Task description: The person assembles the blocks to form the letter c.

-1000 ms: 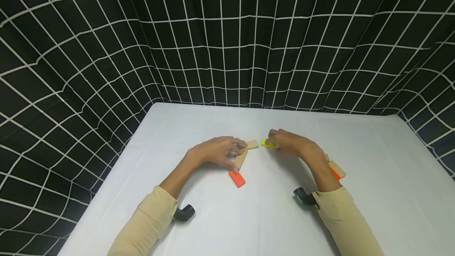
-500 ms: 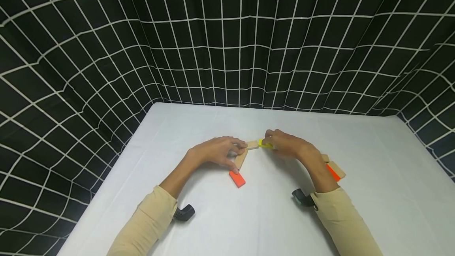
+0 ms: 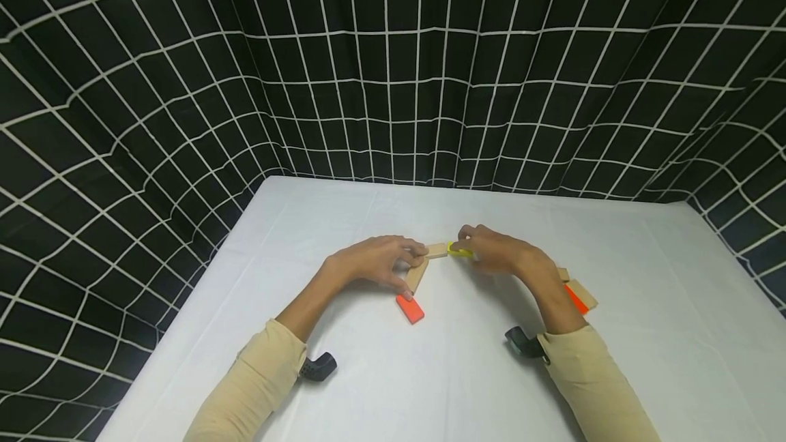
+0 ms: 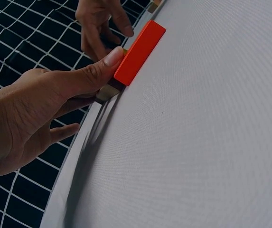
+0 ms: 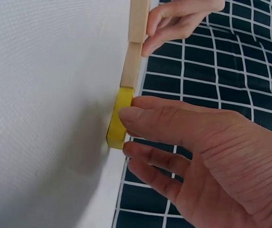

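Note:
In the head view my left hand (image 3: pixel 383 261) rests over a plain wooden block (image 3: pixel 416 275), fingertips at its far end and thumb by an orange-red block (image 3: pixel 410 309). A second plain block (image 3: pixel 437 250) continues the line to the right. My right hand (image 3: pixel 494 249) pinches a yellow block (image 3: pixel 451 248), largely covered by its fingers. In the right wrist view, the yellow block (image 5: pixel 119 118) stands end to end with a plain block (image 5: pixel 132 66). The left wrist view shows my left thumb touching the orange-red block (image 4: pixel 140 53) near one end.
Beside my right forearm lie a plain block (image 3: pixel 581 293), a smaller-looking plain piece (image 3: pixel 563 274) and an orange-red block (image 3: pixel 576 299). A white cloth (image 3: pixel 381 387) covers the table. Black curtains with a white grid (image 3: pixel 405 87) enclose the back and sides. Dark devices (image 3: pixel 319 367) sit at both wrists.
My right hand has slid the yellow block left, closing the gap to the plain block. My left hand and the blocks by it have stayed in place.

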`<state>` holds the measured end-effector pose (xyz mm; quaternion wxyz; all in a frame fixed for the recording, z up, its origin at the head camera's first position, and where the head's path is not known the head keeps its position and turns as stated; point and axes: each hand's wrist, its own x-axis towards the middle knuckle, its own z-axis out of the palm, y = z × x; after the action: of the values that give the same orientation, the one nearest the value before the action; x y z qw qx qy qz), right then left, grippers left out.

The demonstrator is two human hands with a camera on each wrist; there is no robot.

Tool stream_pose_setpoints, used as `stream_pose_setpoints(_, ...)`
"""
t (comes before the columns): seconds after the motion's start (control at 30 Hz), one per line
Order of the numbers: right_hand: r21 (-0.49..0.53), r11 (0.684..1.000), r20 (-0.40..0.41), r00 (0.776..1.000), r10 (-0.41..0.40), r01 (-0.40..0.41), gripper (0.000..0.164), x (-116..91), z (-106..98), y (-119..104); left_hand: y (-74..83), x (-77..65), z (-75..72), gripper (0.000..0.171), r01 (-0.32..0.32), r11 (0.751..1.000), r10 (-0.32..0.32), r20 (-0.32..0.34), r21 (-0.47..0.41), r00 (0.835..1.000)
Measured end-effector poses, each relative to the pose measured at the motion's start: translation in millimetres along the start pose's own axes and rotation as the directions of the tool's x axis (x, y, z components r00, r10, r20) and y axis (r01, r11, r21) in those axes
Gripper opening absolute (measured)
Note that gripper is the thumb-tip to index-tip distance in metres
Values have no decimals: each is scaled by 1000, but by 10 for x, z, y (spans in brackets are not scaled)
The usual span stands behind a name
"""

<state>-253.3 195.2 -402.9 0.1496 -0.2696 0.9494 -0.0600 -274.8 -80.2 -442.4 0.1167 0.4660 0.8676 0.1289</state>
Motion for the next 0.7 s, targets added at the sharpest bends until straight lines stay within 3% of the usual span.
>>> stream_pose_setpoints(0.4, -21, 1000, 9, 1000, -9, 9, 46, -4, 11, 11, 4, 4, -7, 68, 9, 1000, -9, 12, 5, 1000)
stream_pose_setpoints(0.7, -36, 999, -64, 997, -36, 34, 39, 10, 21, -4, 3, 1, -1, 69, 10, 1000, -10, 10, 3, 1000)
